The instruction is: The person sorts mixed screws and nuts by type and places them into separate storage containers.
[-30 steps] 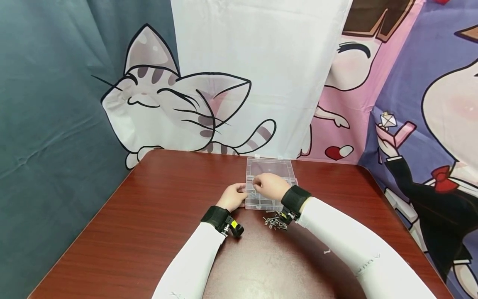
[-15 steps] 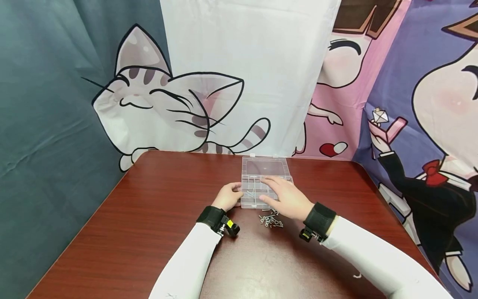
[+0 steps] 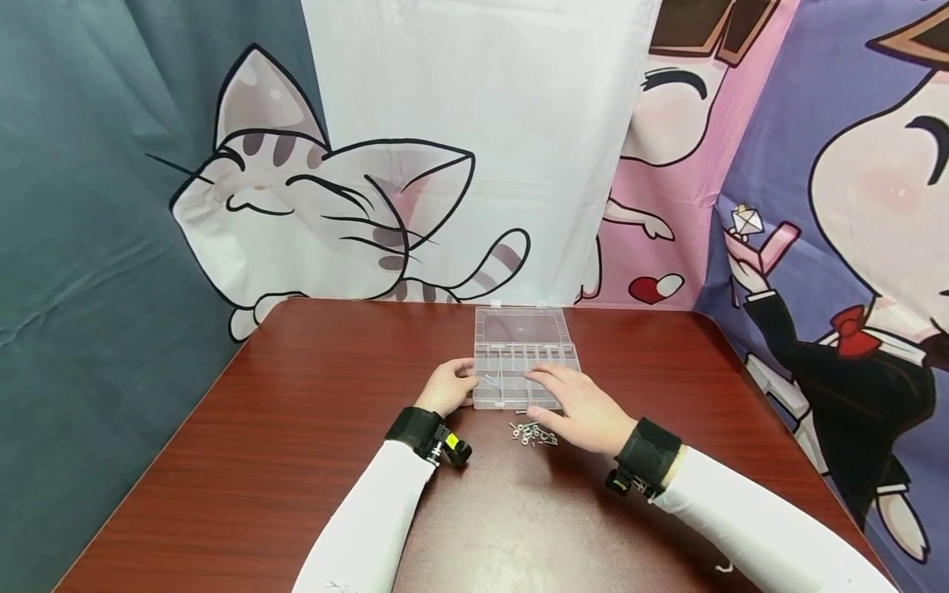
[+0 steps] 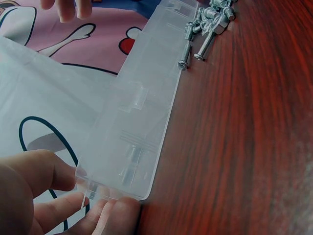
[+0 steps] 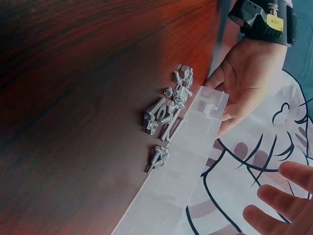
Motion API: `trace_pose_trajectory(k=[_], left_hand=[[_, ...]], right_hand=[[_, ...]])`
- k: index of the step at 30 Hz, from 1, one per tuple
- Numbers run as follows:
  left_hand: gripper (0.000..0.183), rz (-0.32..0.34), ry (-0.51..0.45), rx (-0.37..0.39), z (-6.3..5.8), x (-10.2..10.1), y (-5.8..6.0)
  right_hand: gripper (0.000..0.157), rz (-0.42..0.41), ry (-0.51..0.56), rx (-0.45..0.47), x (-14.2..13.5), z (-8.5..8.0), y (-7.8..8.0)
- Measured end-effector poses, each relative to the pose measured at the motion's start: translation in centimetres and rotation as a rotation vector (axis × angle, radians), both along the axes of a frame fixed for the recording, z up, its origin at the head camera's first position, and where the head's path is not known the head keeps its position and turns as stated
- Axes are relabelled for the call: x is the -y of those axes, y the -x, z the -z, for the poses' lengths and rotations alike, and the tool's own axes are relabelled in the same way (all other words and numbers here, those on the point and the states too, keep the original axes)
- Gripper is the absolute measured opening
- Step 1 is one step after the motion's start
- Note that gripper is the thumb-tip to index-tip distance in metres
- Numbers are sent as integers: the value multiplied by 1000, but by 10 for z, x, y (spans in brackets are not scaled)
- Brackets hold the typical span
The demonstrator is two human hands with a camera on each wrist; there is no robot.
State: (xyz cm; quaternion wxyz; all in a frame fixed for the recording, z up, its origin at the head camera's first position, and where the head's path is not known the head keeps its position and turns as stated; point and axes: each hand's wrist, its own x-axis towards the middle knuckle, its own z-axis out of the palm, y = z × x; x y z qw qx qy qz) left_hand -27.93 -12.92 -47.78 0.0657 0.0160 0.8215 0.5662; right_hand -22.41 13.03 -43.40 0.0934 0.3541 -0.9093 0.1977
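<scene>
A clear plastic compartment box (image 3: 488,401) lies on the table with its lid (image 3: 521,327) folded back. At its left side my left hand (image 3: 445,389) holds the edge, thumb above the fingers in the left wrist view. A few bolts (image 3: 493,380) lie in a left front compartment. My right hand (image 3: 586,412) hovers above the box's right front part, its fingers spread and nothing held. Directly in front of the box is a small heap of metal bolts and nuts (image 3: 535,435); the right wrist view shows the bolts and nuts (image 5: 168,110) close beside the box wall.
The dark red wooden table (image 3: 319,428) extends on both sides and towards me. Printed cloth curtains (image 3: 393,82) hang right behind its far edge. Each wrist wears a black camera strap (image 3: 648,453).
My right hand has lifted out of the compartments, its pinched fingers have spread, and it has moved right and nearer to me. The left hand stays at the box. The head view shifts slightly.
</scene>
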Motion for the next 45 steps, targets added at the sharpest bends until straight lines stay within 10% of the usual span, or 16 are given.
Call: trace_pose_trajectory(k=[13,45], left_hand=[[48,-12,4,-8,1,1,0],[46,2,17,-19,1,2,-5]], right_hand=[[6,-67,-199,-53,15,6,17],[32,-101,-338,-105,34,22,21]])
